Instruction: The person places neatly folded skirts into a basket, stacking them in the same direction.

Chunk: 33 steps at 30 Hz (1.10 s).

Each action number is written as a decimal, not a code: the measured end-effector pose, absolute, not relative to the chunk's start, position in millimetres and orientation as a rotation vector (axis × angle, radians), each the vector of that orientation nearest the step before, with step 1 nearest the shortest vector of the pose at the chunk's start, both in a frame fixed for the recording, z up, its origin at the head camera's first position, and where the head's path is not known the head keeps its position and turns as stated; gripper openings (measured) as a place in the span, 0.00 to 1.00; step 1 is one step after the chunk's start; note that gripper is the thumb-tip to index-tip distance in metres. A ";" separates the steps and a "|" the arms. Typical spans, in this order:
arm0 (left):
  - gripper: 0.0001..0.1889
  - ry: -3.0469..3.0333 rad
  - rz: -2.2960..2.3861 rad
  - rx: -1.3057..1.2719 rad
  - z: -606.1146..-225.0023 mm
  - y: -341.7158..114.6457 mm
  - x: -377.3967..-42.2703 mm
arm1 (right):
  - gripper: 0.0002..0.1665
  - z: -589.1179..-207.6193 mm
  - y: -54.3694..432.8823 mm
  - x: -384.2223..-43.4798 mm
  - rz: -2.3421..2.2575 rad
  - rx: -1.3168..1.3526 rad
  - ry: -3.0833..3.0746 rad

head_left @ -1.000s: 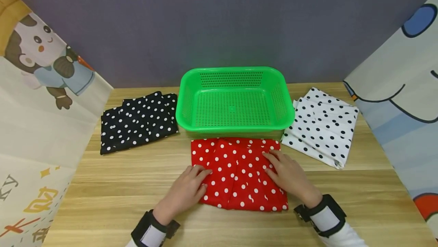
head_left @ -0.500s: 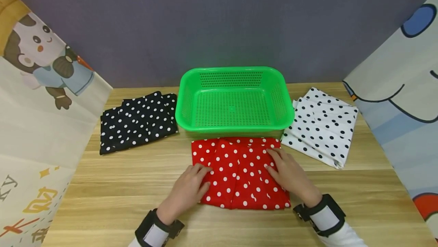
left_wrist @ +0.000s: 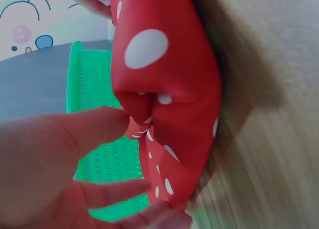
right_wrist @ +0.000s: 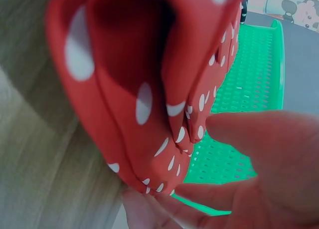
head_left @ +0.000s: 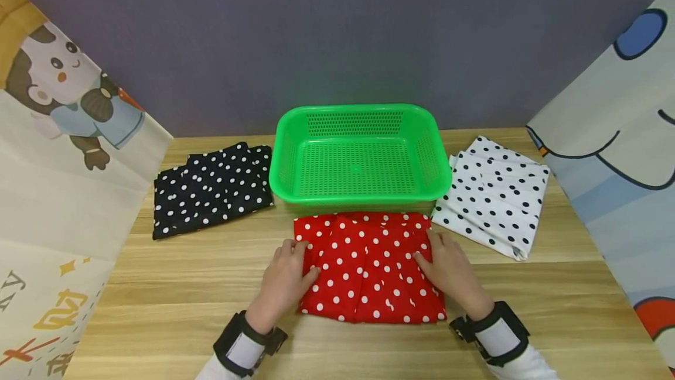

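A folded red cloth (head_left: pixel 369 269) with white polka dots lies flat on the table, in front of the green basket. My left hand (head_left: pixel 283 277) is at its left edge, thumb on top and fingers extended along the side. At the right edge, my right hand (head_left: pixel 453 269) touches the cloth in the same way. In the left wrist view, the thumb (left_wrist: pixel 99 124) meets the folded layers (left_wrist: pixel 169 114), with fingers apart and fairly straight. The right wrist view has the thumb (right_wrist: pixel 239 131) against the upper layers and fingertips by the lower edge of the stacked folds (right_wrist: pixel 129 99).
The green perforated basket (head_left: pixel 361 199) stands behind the red cloth, with nothing in it. A folded black cloth (head_left: pixel 213 190) with white dots lies left of it. To the right is a folded white cloth (head_left: pixel 493 195) with black dots, close to the basket. Walls border the wooden table (head_left: pixel 200 286).
Both hands have slid outward from on top of the red cloth to its left and right edges. The cloth has shifted only slightly; the basket and other cloths stay put.
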<state>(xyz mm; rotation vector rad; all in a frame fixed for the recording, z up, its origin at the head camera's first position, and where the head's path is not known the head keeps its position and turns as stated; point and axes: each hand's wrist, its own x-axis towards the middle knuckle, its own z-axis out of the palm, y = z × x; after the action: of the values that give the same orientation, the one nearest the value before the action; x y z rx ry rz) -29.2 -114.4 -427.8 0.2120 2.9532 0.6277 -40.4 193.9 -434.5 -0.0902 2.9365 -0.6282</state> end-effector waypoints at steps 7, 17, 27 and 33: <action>0.35 2.926 0.625 0.071 -428.6 -111.9 -32.3 | 0.40 -434.7 193.7 -40.4 -0.581 -0.022 2.876; 0.36 2.887 0.744 -0.022 -434.5 -105.4 -34.4 | 0.41 -437.0 191.5 -40.4 -0.608 0.026 2.826; 0.35 2.902 0.838 -0.126 -437.7 -100.4 -33.1 | 0.38 -437.9 185.8 -42.4 -0.758 0.121 2.717; 0.33 2.869 0.891 -0.156 -439.1 -97.7 -33.6 | 0.34 -439.4 183.4 -43.3 -0.799 0.138 2.711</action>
<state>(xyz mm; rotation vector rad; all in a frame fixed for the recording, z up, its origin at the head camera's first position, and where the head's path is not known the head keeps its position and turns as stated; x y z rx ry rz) -33.6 -97.7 -439.1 -0.1560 2.8690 0.8912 -43.3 183.4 -439.4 0.1379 2.7108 -0.7989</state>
